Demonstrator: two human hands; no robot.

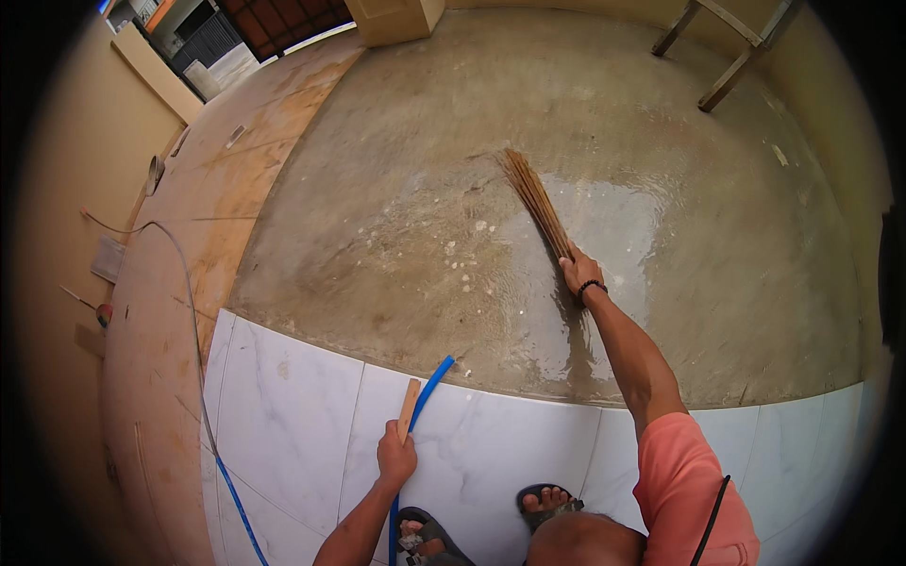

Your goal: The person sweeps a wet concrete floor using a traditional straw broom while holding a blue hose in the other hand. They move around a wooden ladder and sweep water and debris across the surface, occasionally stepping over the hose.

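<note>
My right hand (582, 274), with a dark bead bracelet at its wrist, is closed round the bound end of a stick broom (536, 203). The broom's bristles reach away to the upper left and their tips meet the wet concrete floor (406, 217). Lower and to the left, my left hand (396, 456) is closed on a flat wooden strip (409, 411) and a blue hose (433, 379). The hose's open end points toward the concrete, and its lower length runs down past my wrist. Water shines on the floor around the broom.
White marble-look tiles (472, 443) lie under my sandalled feet, bordering the concrete. Along the left, a thin cable (189, 283) joined to blue tubing crosses brownish slabs (226, 198). A metal-legged frame (731, 75) stands at the far right, and a dark gate (283, 24) at the far left.
</note>
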